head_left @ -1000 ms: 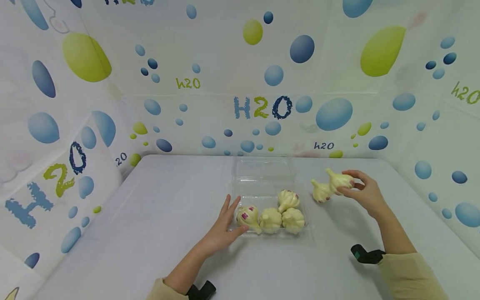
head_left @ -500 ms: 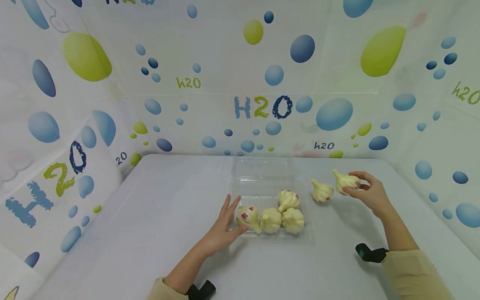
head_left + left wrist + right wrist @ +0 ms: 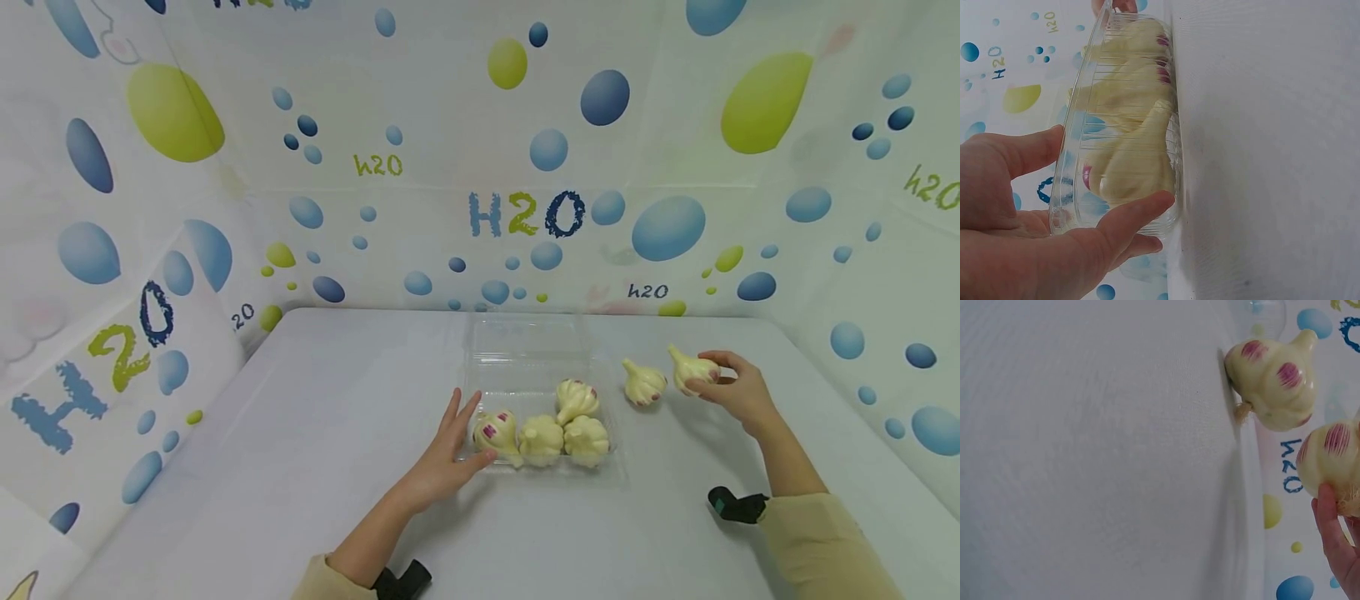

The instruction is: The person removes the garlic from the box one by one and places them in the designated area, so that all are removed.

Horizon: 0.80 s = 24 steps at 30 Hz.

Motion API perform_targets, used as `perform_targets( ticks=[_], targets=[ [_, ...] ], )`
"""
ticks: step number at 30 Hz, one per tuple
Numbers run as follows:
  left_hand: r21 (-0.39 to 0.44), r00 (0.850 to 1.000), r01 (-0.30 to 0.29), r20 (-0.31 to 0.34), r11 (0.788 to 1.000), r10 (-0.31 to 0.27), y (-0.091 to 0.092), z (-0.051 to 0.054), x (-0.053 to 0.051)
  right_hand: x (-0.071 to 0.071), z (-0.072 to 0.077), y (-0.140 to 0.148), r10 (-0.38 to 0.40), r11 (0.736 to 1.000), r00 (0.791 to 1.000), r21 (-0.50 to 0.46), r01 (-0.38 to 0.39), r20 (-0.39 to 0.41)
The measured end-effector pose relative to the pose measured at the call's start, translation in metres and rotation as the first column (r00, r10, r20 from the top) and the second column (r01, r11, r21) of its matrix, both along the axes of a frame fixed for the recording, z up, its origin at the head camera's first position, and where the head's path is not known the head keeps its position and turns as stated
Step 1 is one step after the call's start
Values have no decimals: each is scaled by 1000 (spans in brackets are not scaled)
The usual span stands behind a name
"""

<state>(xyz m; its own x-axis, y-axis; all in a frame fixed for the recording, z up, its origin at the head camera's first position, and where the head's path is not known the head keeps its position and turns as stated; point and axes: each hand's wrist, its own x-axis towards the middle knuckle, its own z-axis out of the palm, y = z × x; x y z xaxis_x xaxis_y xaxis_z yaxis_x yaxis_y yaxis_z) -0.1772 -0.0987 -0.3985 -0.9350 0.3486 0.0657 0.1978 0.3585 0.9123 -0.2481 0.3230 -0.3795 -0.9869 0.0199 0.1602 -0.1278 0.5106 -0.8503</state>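
My right hand point(image 3: 738, 392) pinches a garlic bulb point(image 3: 690, 372) between thumb and fingers. In the right wrist view this held garlic bulb point(image 3: 1332, 456) is off the table, its purple-streaked base towards the fingers. Another garlic bulb point(image 3: 643, 383) rests on the table just left of it. My left hand point(image 3: 442, 467), fingers spread and straight, touches the near left corner of a clear plastic clamshell box point(image 3: 517, 379). Several garlic bulbs point(image 3: 542, 440) lie along the near part of the box. Through its wall the left wrist view shows a garlic bulb point(image 3: 1138, 159) close to my fingertips.
The box's transparent lid point(image 3: 528, 337) lies folded back towards the rear edge of the white table point(image 3: 337, 400). Behind and beside the table hangs a white curtain point(image 3: 442, 100) with coloured drops and H2O lettering. A black wrist camera mount point(image 3: 735, 505) sits below my right hand.
My right hand has moved right with its garlic bulb, away from the bulb on the table, then dropped slightly. The left hand and the box have stayed in place.
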Motion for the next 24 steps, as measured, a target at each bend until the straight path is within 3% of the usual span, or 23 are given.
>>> perform_targets(
  ticks=[11, 24],
  targets=[
    [-7, 1000, -4, 3, 1000, 4, 0, -1, -1, -9, -2, -4, -44, 998, 989, 46, 38, 139],
    [-6, 1000, -2, -4, 1000, 2, 0, -3, -2, -16, -3, -7, -71, 994, 981, 94, 54, 183]
  ],
)
